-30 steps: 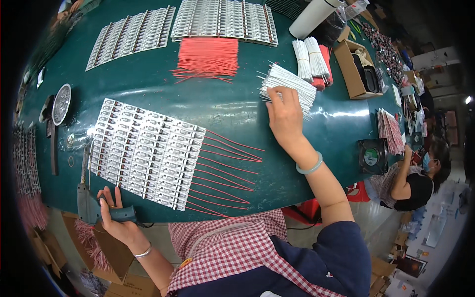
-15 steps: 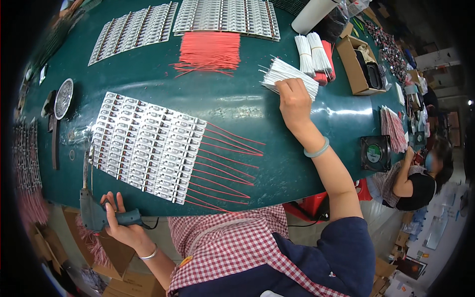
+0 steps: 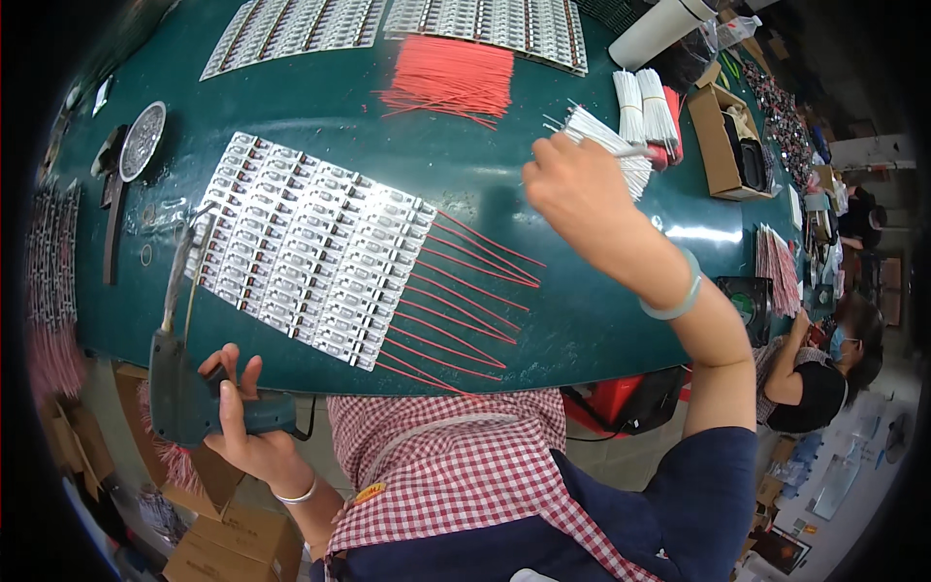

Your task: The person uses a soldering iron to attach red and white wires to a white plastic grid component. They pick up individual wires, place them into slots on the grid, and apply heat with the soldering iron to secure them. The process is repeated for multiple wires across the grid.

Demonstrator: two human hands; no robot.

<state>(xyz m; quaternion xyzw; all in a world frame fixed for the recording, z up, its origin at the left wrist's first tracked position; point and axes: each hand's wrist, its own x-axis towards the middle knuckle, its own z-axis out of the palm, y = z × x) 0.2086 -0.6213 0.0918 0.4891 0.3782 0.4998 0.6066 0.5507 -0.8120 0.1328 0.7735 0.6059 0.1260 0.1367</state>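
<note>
My left hand (image 3: 242,412) is wrapped around the grip of a dark green soldering gun (image 3: 179,388), with a couple of fingers raised off it. The gun's metal tip points up over the left edge of a panel of small white circuit boards (image 3: 310,252). Red wires (image 3: 475,301) run out from the panel's right edge. Over a loose pile of white wires (image 3: 635,175), my right hand (image 3: 577,179) is closed in a pinch. A few white wires stick out beyond its fingers; the fingertips are partly hidden.
Behind the panel lies a stack of red wires (image 3: 454,78), with more board panels (image 3: 301,34) beyond. Bundled white wires (image 3: 645,107) and a cardboard box (image 3: 722,145) stand at the right. A round metal dish (image 3: 144,141) sits left. A co-worker (image 3: 815,373) is seated far right.
My right hand has lifted and turned at the white pile, its fingers now pinched. The soldering gun has come up closer to the panel's left edge. The whole view has shifted slightly.
</note>
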